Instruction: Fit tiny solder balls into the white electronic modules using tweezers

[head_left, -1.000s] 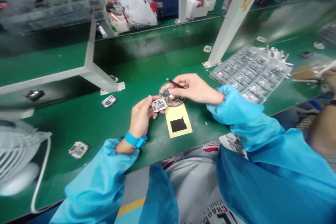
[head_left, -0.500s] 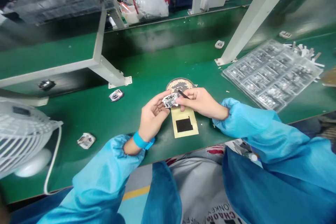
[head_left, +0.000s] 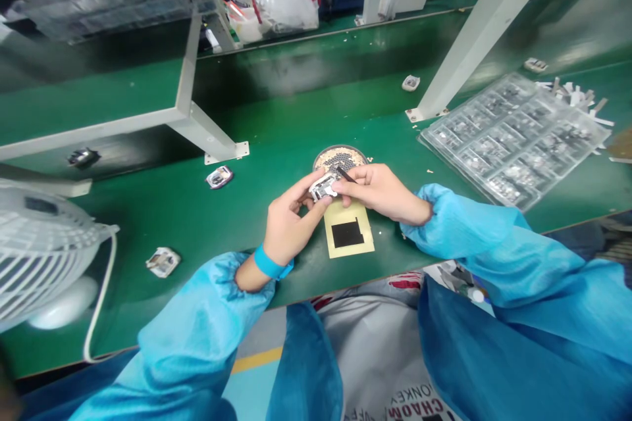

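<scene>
Between thumb and fingers, my left hand [head_left: 291, 217] grips a small white electronic assembly [head_left: 322, 188] with dark and metallic parts on its face. My right hand [head_left: 378, 191] pinches a thin black tool [head_left: 345, 174], perhaps tweezers, by the assembly's right edge; its tip is too small to make out. Right behind the hands lies a round dish [head_left: 340, 156] holding many small dark and tan pieces. Below them, a pale yellow sheet [head_left: 368, 247] with a black rectangular patch [head_left: 347, 234] rests on the green bench [head_left: 276, 125].
A clear compartment tray [head_left: 513, 138] of small parts lies at the right, white strips [head_left: 573, 95] behind it. Similar assemblies [head_left: 219, 177] sit on the bench's left. A white fan [head_left: 44, 250] stands at left. Metal shelf legs [head_left: 212, 135] rise from the bench.
The assembly has tilted in my left hand, and the left thumb has shifted up and right along its lower edge. My right hand and the black tool have barely moved.
</scene>
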The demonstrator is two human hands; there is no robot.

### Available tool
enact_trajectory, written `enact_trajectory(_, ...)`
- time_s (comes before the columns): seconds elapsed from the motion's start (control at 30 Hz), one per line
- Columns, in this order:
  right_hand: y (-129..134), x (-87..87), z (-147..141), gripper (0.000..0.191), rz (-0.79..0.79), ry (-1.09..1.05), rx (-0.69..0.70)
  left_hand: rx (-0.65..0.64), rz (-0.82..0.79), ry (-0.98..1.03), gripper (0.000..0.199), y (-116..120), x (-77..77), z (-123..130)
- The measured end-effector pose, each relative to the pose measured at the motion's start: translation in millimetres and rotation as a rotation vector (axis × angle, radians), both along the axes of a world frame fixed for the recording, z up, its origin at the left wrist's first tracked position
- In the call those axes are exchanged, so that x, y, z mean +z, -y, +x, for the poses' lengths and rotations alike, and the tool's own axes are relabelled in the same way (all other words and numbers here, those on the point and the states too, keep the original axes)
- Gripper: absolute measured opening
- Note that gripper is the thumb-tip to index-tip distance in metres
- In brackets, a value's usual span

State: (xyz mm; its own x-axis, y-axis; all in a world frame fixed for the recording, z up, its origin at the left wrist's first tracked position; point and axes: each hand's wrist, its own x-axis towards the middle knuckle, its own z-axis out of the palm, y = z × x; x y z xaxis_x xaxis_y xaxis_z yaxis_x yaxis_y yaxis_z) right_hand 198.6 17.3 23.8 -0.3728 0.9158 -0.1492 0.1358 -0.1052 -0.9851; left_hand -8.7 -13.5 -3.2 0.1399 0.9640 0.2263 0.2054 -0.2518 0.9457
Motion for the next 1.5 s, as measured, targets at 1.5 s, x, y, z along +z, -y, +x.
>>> enact_trajectory(1.5,-8.4,-4.0,12.4,0.019,0.886,0.099,0.043,-0.052,-0.152,0.345,0.044,3.3,17.3,7.5)
